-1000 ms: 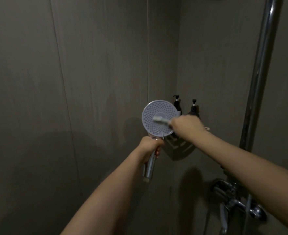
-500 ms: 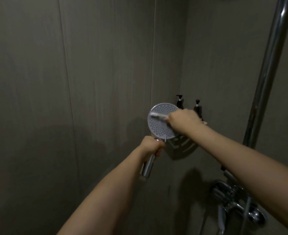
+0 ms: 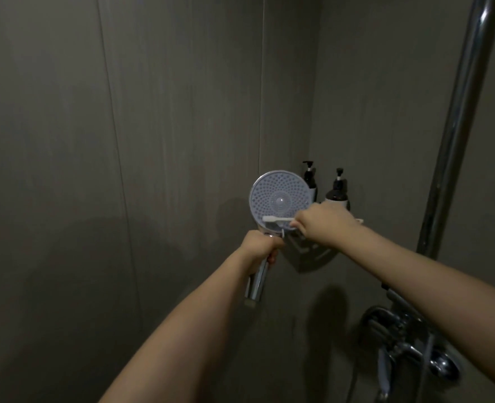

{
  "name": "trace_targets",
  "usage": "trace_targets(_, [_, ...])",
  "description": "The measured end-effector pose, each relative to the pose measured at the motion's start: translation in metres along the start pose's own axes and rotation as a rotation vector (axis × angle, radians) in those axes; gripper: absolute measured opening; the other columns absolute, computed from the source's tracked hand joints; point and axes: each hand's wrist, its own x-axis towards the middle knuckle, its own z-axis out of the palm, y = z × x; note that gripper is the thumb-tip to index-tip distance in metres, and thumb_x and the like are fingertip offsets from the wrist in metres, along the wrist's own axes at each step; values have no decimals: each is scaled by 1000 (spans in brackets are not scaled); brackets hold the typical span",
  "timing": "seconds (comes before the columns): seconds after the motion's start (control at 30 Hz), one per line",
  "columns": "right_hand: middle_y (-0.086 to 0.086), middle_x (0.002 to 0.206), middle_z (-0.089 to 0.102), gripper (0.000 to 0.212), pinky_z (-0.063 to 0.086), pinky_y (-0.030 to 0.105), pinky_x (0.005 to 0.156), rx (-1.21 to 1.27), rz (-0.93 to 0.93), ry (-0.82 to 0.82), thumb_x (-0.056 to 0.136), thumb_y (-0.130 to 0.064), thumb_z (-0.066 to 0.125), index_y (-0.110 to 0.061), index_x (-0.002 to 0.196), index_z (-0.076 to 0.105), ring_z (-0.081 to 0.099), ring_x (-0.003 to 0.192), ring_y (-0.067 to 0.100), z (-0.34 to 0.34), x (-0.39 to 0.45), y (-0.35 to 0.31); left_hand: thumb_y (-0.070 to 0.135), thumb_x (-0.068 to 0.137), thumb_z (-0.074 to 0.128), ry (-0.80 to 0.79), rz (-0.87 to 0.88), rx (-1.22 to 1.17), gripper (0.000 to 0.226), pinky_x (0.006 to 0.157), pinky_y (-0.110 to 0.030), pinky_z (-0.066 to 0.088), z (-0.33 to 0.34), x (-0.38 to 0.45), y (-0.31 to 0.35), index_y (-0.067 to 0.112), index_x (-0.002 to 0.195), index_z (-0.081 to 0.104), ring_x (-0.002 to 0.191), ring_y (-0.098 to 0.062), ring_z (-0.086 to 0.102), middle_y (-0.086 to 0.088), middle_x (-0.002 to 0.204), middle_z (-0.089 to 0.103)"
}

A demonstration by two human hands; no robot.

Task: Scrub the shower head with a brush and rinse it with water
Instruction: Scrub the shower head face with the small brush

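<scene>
two hands are up in front of me, both curled around something. my left hand wraps its fingers round the chrome handle of the shower head, just under the round face, and holds it upright with the dotted spray plate turned toward the camera. my right hand pinches the near end of a white brush, a slim toothbrush-like one, which lies level across the lower part of the spray plate with its bristle end pointing left and touching the nozzles (which way the bristles face i cannot make out in this dim light). both forearms reach in from the bottom edge, the right one crossing in from the far right.

just behind the shower head, in the corner where the two grey walls meet, a corner shelf carries two dark pump bottles, one partly hidden by the plate's rim. a chrome riser pipe runs up the right-hand wall, and the mixer tap sits low on it, below my right forearm. soft shadows of the arms fall on the wall to the left and under the shelf.
</scene>
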Motion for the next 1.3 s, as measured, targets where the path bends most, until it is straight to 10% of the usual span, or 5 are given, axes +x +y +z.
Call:
trace_targets(0.47, [16, 103, 62, 38, 37, 31, 63, 320, 444, 83, 99, -31, 35, -8, 117, 59, 54, 77, 27, -12, 10, 48, -8, 76, 57, -24, 4, 15, 36, 36, -17, 32, -2, 6, -4, 10, 51, 39, 27, -12, 34, 0, 32, 37])
trace_targets(0.6, [9, 93, 62, 34, 44, 32, 63, 133, 128, 114, 99, -39, 34, -18, 108, 59, 64, 84, 28, -6, 5, -1, -8, 74, 58, -24, -1, 28, 35, 37, -17, 30, 0, 6, -6, 10, 50, 40, 28, -13, 32, -1, 33, 37])
trace_targets(0.73, [13, 98, 63, 34, 44, 33, 65, 316, 478, 124, 98, -29, 38, -10, 113, 62, 62, 87, 30, -15, 12, 22, -9, 75, 58, -40, -7, 45, 35, 36, -17, 31, 0, 6, -5, 10, 51, 41, 28, -11, 34, -3, 38, 38])
trace_targets(0.87, [9, 101, 66, 28, 44, 33, 65, 215, 232, 125, 97, -28, 40, -13, 113, 58, 65, 90, 28, -9, 12, -18, -11, 74, 57, -15, -6, 24, 37, 35, -16, 28, 3, 5, -8, 10, 50, 39, 26, -11, 31, -1, 33, 35])
trace_targets(1.3, [15, 110, 65, 35, 43, 33, 70, 315, 528, 187, 100, -25, 34, -6, 114, 60, 63, 100, 32, -15, 19, 5, -9, 76, 58, -3, -40, 74, 33, 35, -16, 30, -1, 3, -21, 9, 54, 41, 27, -11, 33, -5, 41, 38])
